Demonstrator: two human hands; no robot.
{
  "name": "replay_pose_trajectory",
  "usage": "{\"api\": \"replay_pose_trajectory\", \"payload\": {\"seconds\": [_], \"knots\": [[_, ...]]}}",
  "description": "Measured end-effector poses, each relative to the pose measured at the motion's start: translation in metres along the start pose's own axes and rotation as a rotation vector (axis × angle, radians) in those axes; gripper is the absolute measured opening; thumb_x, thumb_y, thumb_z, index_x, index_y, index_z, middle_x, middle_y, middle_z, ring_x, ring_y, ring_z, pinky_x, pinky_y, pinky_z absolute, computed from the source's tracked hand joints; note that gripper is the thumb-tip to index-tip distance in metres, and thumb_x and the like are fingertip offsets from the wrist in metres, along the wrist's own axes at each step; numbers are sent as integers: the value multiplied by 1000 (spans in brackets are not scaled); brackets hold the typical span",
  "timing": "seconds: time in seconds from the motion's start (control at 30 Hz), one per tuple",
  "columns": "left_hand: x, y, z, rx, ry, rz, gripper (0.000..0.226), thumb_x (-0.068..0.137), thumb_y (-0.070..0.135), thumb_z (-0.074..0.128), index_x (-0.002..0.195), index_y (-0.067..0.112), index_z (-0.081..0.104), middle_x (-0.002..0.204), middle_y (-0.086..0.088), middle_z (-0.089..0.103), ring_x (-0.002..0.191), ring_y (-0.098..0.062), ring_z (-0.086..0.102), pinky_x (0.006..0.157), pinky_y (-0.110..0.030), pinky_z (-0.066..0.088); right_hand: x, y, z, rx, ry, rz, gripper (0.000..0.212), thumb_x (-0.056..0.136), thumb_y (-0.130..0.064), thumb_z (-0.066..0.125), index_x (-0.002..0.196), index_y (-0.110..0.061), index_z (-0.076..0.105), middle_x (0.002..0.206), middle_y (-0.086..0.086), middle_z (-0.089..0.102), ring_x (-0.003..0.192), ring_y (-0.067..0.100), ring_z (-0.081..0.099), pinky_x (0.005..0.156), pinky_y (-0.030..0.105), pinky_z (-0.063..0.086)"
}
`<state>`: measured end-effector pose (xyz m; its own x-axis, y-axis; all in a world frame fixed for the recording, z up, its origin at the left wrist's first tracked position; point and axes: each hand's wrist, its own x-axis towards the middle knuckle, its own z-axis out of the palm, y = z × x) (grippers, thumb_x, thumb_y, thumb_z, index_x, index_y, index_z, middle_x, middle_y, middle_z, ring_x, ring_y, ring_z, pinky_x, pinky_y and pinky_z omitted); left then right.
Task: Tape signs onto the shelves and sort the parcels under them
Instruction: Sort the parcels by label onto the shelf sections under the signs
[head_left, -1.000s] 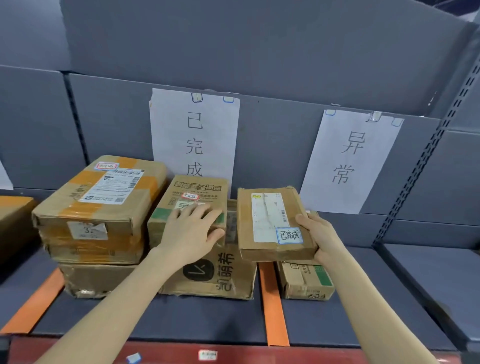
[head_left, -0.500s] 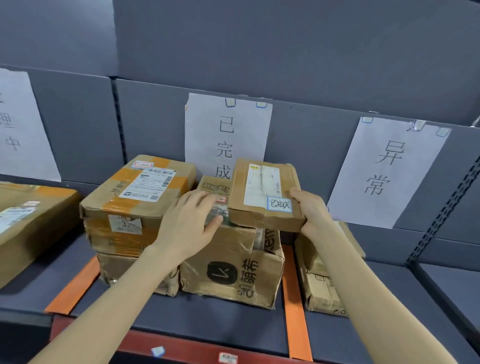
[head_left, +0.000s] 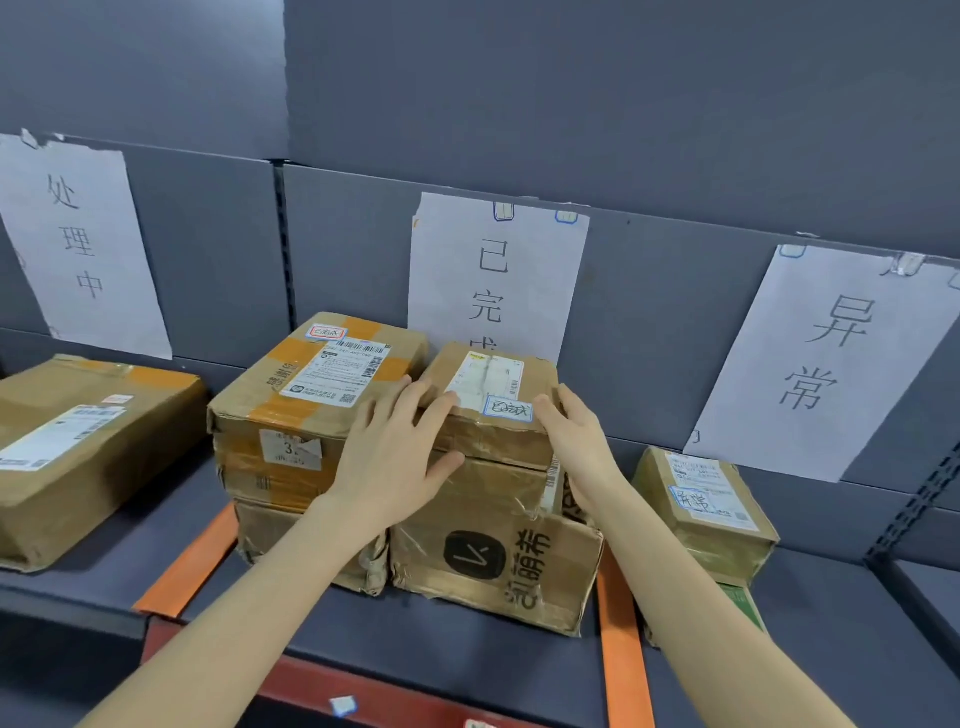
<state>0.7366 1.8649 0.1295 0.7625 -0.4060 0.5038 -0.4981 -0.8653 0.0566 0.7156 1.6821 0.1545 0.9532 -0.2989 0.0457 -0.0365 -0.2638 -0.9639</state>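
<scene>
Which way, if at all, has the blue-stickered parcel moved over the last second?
Yes, leftward: the parcel was held right of the middle sign; now it sits on the stack directly below it.

Small parcel (head_left: 488, 395) atop middle stack (head_left: 493, 561), under middle sign (head_left: 493, 270), large parcel (head_left: 67, 447) left, lone parcel (head_left: 706, 509) right
</scene>
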Motion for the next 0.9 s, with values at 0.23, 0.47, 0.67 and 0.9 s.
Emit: {"api": "replay_pose_trajectory", "payload": {"seconds": [0.23,0.47,0.67,0.9], "knots": [[1,2,-1,-48,15,-38,58,90,44,54,140,18,40,149,-12,33,141,-31,23,111,-47,23,-3,-10,3,-182,21,-72,49,102,-34,32,147,-16,30,151,-1,35,134,14,34,106,26,24],[6,7,-7,-51,27,-13,48,90,44,46,126,15,56,136,-13,50,135,-35,35,104,-50,33,-11,-3,-8,-196,-23,-164,36,103,-30,26,129,-22,50,129,-2,56,121,10,45,95,21,32],[27,49,-6,-89,36,83,48,84,44,45,108,9,67,114,-15,64,116,-38,55,94,-51,44,-19,22,-56,-455,97,-208,44,102,-27,31,143,-11,36,149,3,37,138,16,31,108,24,21],[52,135,14,-142,83,292,48,80,40,38,93,7,70,87,-8,68,85,-31,65,73,-39,53,-41,67,-141,-724,260,-142,47,99,-32,36,140,-10,42,143,7,44,133,26,34,108,32,25]]}}
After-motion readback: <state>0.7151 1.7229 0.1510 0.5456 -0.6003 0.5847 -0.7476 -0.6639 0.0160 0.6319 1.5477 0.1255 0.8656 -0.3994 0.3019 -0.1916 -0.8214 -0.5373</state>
